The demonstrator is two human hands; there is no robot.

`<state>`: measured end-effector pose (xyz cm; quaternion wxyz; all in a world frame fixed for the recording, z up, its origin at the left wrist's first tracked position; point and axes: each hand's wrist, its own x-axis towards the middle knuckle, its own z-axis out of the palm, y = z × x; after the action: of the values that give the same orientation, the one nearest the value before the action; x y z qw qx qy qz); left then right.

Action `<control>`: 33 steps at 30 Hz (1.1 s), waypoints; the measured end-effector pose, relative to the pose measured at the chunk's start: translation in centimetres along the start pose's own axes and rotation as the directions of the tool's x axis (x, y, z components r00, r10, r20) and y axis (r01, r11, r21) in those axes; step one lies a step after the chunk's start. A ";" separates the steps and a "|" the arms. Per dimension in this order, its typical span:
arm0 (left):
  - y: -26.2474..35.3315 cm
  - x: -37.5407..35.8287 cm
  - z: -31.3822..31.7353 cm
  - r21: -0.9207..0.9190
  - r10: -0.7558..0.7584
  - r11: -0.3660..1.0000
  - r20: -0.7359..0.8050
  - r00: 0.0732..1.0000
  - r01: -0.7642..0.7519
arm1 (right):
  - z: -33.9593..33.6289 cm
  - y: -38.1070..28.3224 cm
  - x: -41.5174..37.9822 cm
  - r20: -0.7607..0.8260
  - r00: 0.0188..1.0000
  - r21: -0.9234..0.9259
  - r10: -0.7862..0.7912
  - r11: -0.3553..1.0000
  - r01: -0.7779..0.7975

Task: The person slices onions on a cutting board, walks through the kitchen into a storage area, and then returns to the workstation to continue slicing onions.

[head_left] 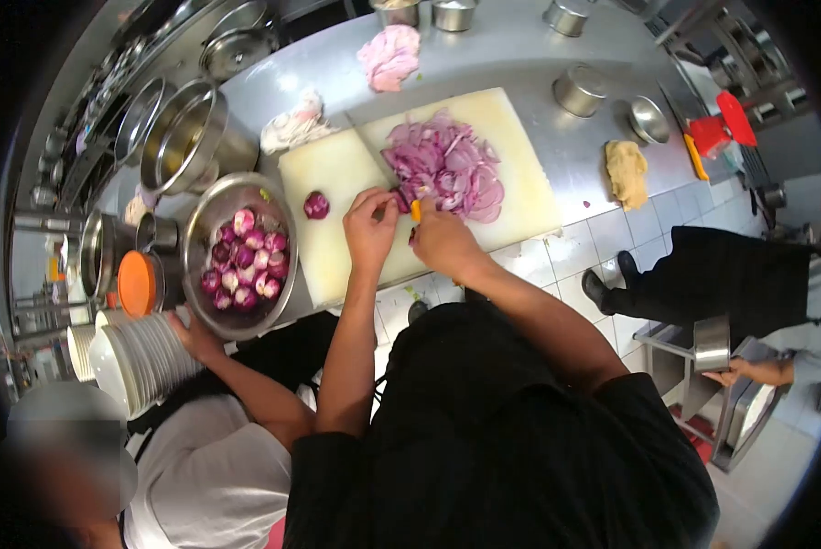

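Note:
A knife [371, 149] with a yellow-orange handle lies across the white cutting board [529, 183], its blade pointing up and left. My right hand [445, 243] is wrapped round that handle. Just left of it, my left hand [371, 224] has its fingers bent together against a small purple onion piece [400, 199] beside the blade. Sliced purple onion [447, 165] is heaped on the board right of the blade. One whole peeled onion [316, 205] sits on the board's left part. Several more peeled onions [248, 259] fill a steel bowl [289, 229] at the left.
A person [209, 457] at the lower left holds stacked white plates [145, 361]. Pots [186, 137] stand at the upper left. Cloths [390, 58], a steel container [580, 90] and a small bowl [648, 120] lie beyond the board. Another person [731, 284] stands at the right.

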<state>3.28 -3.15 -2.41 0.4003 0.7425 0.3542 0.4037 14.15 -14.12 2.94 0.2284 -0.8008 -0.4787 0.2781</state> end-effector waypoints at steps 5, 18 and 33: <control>-0.7 -0.2 0.0 -0.004 0.019 1.000 0.005 1.000 -0.019 | -0.9 -0.1 -0.9 -0.040 0.997 0.074 0.062 0.996 -0.059; 0.6 -1.4 1.4 -0.058 -0.161 0.986 -0.041 0.986 0.158 | -2.4 3.2 0.0 0.009 0.997 0.166 -0.079 0.983 0.076; 1.0 -1.0 3.6 -0.072 -0.168 0.984 -0.057 0.984 0.164 | -4.5 4.2 1.0 0.086 0.987 0.060 -0.136 0.990 0.131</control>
<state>6.24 -5.53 -3.07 0.4458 0.6835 0.4136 0.4037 20.23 -15.54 3.41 0.2463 -0.7471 -0.5335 0.3107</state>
